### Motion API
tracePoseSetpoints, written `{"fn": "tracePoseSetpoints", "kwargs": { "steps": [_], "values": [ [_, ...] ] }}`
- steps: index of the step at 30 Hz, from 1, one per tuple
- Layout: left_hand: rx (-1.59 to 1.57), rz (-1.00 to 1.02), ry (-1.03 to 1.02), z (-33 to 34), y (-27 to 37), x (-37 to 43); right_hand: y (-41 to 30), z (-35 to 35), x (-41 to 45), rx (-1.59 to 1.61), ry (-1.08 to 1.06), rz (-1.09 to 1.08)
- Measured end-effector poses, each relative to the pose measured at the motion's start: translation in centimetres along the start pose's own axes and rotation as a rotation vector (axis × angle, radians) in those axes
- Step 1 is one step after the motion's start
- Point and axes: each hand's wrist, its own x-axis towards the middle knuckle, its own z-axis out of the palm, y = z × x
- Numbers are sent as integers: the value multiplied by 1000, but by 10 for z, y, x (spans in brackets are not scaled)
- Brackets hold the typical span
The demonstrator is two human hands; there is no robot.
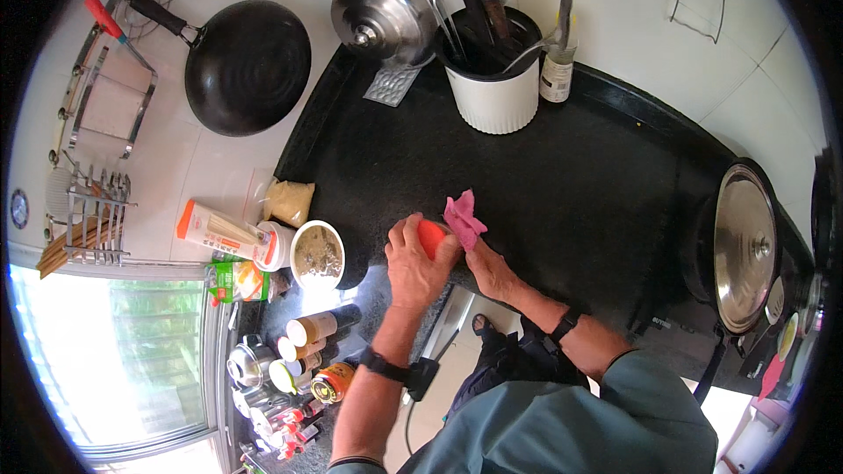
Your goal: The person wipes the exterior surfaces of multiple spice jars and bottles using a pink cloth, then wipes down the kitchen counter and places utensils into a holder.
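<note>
Near the front edge of the black countertop [553, 164], my left hand [417, 263] is closed around a round container with a red lid [431, 239]. Its fingers wrap over the top, and the container's body is mostly hidden. Just to the right, my right hand [490, 270] holds a bunched pink cloth [465, 217] that stands up above its fingers. The cloth is beside the red lid; whether they touch I cannot tell.
A white utensil crock [494, 102] and a steel lid [388, 16] stand at the back. A white bowl of liquid [318, 255], a bag of yellowish grains [290, 203] and several jars [313, 329] are at left. A lidded pan [744, 250] sits right. A black wok [250, 66] hangs on the wall.
</note>
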Motion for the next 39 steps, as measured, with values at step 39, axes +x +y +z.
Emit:
{"fn": "tracePoseSetpoints", "kwargs": {
  "steps": [39],
  "values": [
    [-29,310,40,-9,-21,8,22,5,51,229,-175,217]
  ]
}}
